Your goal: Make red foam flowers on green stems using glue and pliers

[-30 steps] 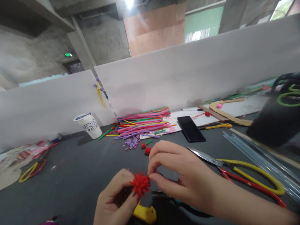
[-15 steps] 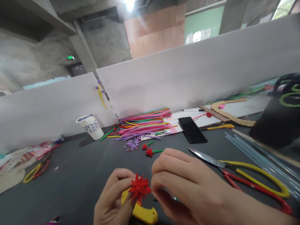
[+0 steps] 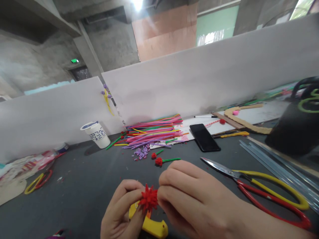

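Observation:
A spiky red pipe-cleaner flower point(image 3: 149, 198) is pinched between the thumb and fingers of my left hand point(image 3: 122, 209). From the other side my right hand point(image 3: 189, 199) reaches in, its closed fingertips touching the flower's right edge; whether they also hold a small loose piece is hidden. Behind and below the flower lies a yellow tool point(image 3: 156, 228) with a bit of orange on it, partly covered by my left hand. Just beyond my hands are a red ball-shaped flower on a green stem point(image 3: 159, 161) and a smaller similar one point(image 3: 154, 155).
Large scissors point(image 3: 271, 196) with yellow and red handles lie at right, near clear rods point(image 3: 274, 162). Farther back are a phone point(image 3: 205, 137), coloured pipe cleaners point(image 3: 154, 131), purple snippets point(image 3: 141, 153) and a white cup point(image 3: 98, 136). Smaller scissors point(image 3: 37, 182) rest at left. A white partition point(image 3: 199, 76) borders the table.
My right hand has shifted slightly left, closing against the flower's right edge. The flower has moved a little to the right in my left hand. More of the green stem behind shows.

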Action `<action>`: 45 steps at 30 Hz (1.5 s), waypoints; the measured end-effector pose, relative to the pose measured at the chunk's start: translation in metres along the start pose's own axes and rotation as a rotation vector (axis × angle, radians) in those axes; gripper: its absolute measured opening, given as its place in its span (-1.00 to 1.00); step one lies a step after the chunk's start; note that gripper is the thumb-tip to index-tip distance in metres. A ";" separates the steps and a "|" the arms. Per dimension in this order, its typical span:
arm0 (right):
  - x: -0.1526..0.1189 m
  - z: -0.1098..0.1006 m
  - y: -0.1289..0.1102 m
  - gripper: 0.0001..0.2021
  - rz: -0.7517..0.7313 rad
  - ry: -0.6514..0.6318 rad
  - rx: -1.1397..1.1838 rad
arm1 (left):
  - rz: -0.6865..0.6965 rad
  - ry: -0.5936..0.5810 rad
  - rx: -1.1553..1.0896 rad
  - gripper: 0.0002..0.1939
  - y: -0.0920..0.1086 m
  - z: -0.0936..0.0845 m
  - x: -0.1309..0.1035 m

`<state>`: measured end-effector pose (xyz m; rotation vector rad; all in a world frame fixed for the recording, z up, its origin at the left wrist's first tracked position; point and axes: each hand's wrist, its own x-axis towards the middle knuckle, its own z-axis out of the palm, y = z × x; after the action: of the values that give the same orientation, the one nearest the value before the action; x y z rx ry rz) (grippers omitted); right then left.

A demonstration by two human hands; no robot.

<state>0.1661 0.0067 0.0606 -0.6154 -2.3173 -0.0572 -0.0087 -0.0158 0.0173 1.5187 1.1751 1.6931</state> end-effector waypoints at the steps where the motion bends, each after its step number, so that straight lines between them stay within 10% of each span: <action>1: 0.000 0.000 0.000 -0.72 -0.002 -0.002 -0.002 | 0.002 0.000 0.002 -0.90 0.000 0.000 0.000; 15: 0.008 0.001 0.035 -0.85 0.482 0.155 0.548 | -0.106 -0.026 0.180 -0.88 -0.005 -0.007 0.003; 37: 0.002 0.020 0.028 -0.77 0.589 -0.020 0.541 | -0.308 0.074 -0.006 -0.86 -0.016 -0.014 0.014; 45: 0.010 0.019 0.012 -0.91 0.660 -0.011 0.660 | 0.348 -0.051 0.379 -0.83 -0.019 -0.025 0.014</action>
<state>0.1529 0.0257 0.0520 -0.9719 -1.8620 0.9692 -0.0382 -0.0007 0.0075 2.0877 1.3175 1.6975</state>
